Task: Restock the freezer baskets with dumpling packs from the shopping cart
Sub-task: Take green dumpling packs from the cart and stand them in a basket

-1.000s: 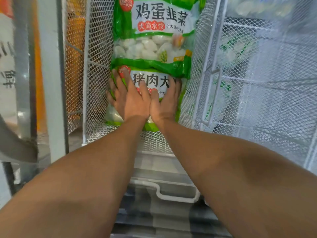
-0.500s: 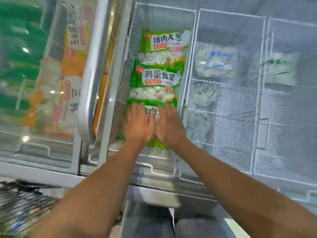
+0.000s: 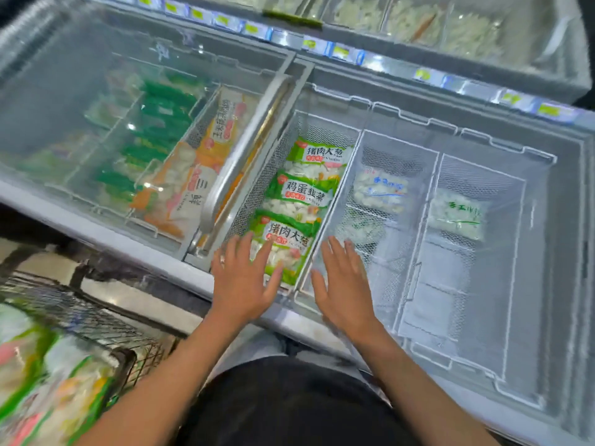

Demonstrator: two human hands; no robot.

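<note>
Green dumpling packs (image 3: 299, 207) are stacked in the centre wire basket (image 3: 257, 194); left hand (image 3: 241, 278) and right hand (image 3: 344, 284) are held flat, empty. Overlapped packs could slide if nudged.

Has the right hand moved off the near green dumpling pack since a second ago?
Yes. The right hand has come off the near green pack and shifted rightward, past the basket's right wall, open and holding nothing.
</note>
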